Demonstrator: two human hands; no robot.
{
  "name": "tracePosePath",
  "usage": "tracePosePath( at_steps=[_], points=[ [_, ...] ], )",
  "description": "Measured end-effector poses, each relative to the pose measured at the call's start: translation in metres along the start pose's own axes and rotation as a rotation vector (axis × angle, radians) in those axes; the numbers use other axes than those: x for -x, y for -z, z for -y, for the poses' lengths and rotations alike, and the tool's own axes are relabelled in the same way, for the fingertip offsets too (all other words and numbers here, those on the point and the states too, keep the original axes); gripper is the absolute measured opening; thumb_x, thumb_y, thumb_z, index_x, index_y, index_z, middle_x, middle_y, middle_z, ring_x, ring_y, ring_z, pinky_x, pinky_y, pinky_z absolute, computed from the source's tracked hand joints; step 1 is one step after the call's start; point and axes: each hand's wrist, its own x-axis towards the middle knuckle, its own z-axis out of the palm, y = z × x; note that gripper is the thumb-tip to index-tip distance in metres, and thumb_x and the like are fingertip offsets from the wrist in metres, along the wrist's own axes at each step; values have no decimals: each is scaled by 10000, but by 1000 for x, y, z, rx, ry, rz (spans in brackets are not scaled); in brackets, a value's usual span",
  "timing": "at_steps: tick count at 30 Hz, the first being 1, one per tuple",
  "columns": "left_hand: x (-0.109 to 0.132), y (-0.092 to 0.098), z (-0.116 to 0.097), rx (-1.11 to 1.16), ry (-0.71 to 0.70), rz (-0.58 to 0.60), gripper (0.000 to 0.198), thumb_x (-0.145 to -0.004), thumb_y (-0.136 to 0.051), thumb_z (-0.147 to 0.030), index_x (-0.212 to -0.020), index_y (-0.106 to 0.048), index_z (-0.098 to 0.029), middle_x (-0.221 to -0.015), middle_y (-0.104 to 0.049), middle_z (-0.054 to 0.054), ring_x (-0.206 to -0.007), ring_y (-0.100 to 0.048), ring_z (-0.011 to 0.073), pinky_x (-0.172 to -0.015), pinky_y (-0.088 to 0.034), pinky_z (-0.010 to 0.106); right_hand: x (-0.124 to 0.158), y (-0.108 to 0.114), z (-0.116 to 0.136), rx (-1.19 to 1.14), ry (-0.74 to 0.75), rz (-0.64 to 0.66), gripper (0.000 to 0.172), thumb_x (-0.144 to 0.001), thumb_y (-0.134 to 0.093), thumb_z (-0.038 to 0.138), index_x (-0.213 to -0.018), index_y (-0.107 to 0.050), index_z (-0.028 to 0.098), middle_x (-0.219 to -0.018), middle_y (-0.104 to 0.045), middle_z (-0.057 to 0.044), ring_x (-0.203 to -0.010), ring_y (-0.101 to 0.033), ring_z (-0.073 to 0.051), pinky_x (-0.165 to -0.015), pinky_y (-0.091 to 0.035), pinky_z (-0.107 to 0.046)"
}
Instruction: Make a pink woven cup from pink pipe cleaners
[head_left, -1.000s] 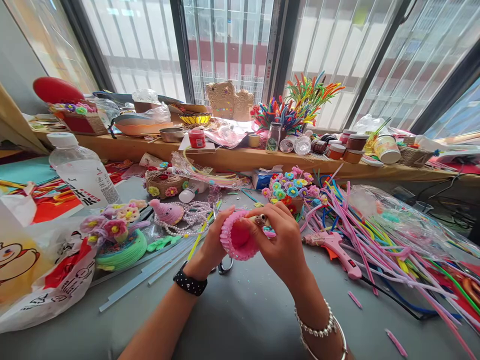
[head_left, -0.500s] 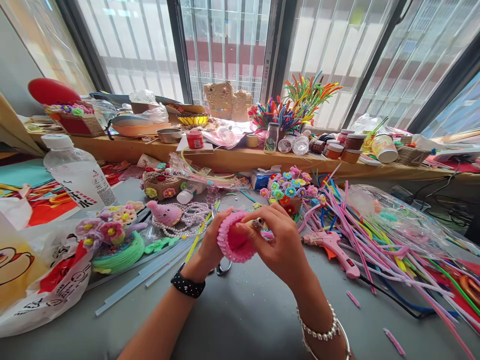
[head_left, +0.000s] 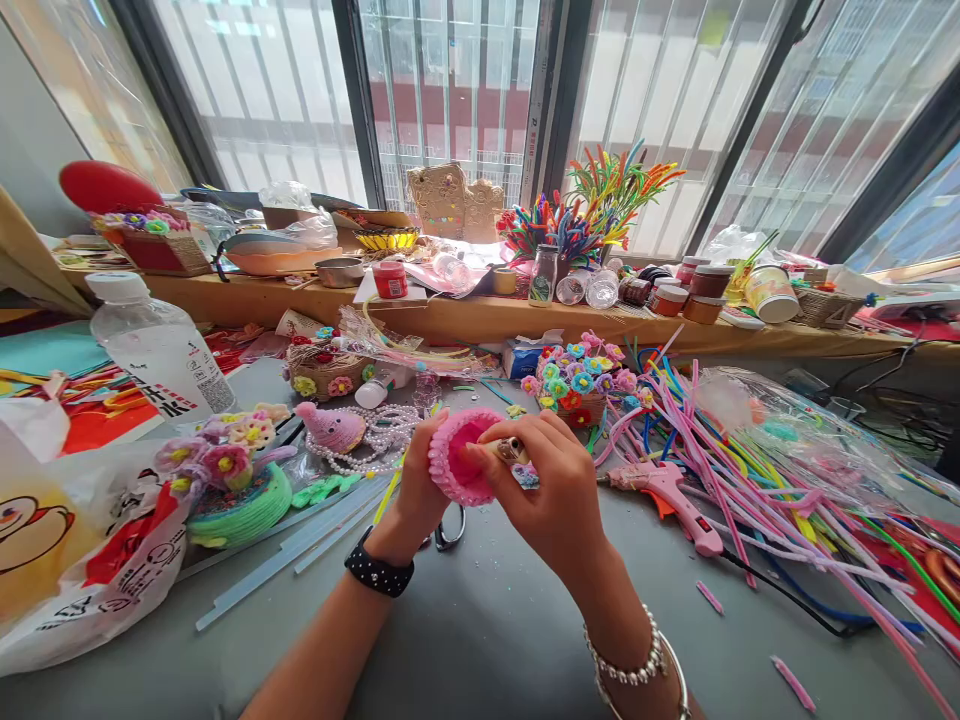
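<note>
My left hand [head_left: 417, 486] is closed around the side of a small pink round basket [head_left: 444, 462] with a ridged, beaded-looking rim. The basket is tilted, its deep pink inside facing my right hand [head_left: 556, 492]. Pinched in the right fingers is a short gold-coloured cylinder with a metal end [head_left: 511, 450]; its other end is hidden by the fingers at the basket's opening. Whether it touches the inner wall I cannot tell. Below the basket, scissors [head_left: 450, 530] lie partly hidden on the grey table. A pink glue gun [head_left: 675, 500] lies to the right.
Pink and coloured pipe cleaners [head_left: 720, 450] spread over the right side. Clear glue sticks [head_left: 289, 550], a pearl string [head_left: 386, 430], a green flowered piece [head_left: 244, 510] and a water bottle [head_left: 161, 345] stand or lie left. A flower basket [head_left: 581, 400] sits behind my hands.
Both hands and the pink basket have shifted slightly up and left. The basket's opening has turned a little, and the right hand keeps its pinch on the cylinder.
</note>
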Motion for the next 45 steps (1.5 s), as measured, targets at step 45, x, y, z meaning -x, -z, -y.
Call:
tracePosePath(
  at_steps=[45],
  points=[
    [-4,3,7,14,-1,-1,268,-594,-632,-341,-548,-430,-171,-452,-421,-70,-403,-340,59,-408,-303,194,2,-5,-14,-42,49,-117,56,-801,-548,186,-746,-556,184,-696,-622,-16,-647,-484,-143,-652,-402,-284]
  ],
)
